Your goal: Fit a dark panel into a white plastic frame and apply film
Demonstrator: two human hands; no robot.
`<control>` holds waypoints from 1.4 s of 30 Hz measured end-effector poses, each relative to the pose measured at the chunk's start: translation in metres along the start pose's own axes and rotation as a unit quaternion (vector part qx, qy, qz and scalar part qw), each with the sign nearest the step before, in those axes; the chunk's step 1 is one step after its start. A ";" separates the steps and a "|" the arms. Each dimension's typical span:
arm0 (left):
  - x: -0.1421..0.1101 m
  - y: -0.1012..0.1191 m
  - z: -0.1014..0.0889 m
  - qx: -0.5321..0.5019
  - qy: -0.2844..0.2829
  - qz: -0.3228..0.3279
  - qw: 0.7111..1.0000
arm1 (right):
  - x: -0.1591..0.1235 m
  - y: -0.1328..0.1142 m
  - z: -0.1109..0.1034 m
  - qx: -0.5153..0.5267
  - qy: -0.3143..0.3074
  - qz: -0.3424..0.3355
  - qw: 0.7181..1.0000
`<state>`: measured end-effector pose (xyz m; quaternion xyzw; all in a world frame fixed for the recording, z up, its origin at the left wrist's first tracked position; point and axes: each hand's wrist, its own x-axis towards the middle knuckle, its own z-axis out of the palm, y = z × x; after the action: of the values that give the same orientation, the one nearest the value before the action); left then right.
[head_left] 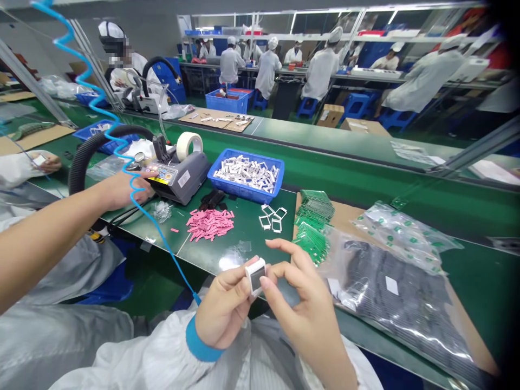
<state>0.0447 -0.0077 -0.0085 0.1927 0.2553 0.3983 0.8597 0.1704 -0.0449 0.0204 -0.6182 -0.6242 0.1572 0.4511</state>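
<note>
My left hand (223, 311), with a blue band at its wrist, pinches a small white frame with a dark screen (256, 277) between thumb and fingers. On the frame's right edge, the thumb and index finger of my right hand (309, 298) close; its other fingers are raised. Beyond my hands lie several loose white frames (277, 225) and a heap of pink strips (210, 224). Thin clear film pieces (238, 253) rest near the table edge. Green circuit boards (311, 242) are stacked to the right.
A blue bin (247, 194) of white frames stands behind, beside a grey tape dispenser (179, 179). A co-worker's arm (60, 233) reaches over it from the left. A coiled blue hose (132, 168) hangs across. Bagged dark sheets (390, 325) lie on cardboard at right.
</note>
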 end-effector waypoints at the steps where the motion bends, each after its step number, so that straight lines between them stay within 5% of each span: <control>1: 0.000 0.000 0.000 0.003 0.004 -0.001 1.000 | 0.000 0.000 0.001 -0.005 0.000 0.001 1.000; 7: 0.002 0.001 -0.001 -0.003 0.016 -0.002 1.000 | 0.003 0.002 0.011 -0.097 0.045 -0.027 0.994; 12: 0.005 0.003 -0.004 -0.059 0.033 -0.020 0.997 | 0.004 0.004 0.019 -0.175 0.161 -0.098 0.966; 15: 0.005 0.008 -0.002 -0.061 0.034 -0.040 0.997 | 0.000 0.011 0.029 -0.228 0.107 -0.239 0.938; 18: 0.005 0.012 -0.003 -0.030 0.070 -0.036 0.996 | -0.009 0.023 0.042 -0.272 -0.009 -0.291 0.917; 22: 0.006 0.011 -0.017 0.052 0.093 -0.019 0.994 | -0.027 0.039 0.045 -0.235 -0.062 -0.258 0.935; 28: 0.005 0.008 -0.036 0.200 -0.022 -0.070 0.977 | -0.033 0.040 0.034 -0.064 0.034 -0.158 0.985; 34: 0.005 -0.001 -0.043 0.109 -0.074 -0.128 0.983 | -0.024 0.037 0.032 0.059 0.075 -0.139 0.986; 39: 0.008 -0.007 -0.048 0.026 -0.029 -0.099 0.994 | -0.028 0.049 0.034 0.010 0.046 -0.257 0.965; 42: 0.010 -0.002 -0.049 0.012 -0.011 -0.070 0.997 | -0.022 0.080 0.022 -0.161 0.051 -0.123 0.978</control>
<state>0.0222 0.0054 -0.0513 0.1894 0.2632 0.3318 0.8859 0.2002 -0.0423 -0.0603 -0.6087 -0.6884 -0.0341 0.3929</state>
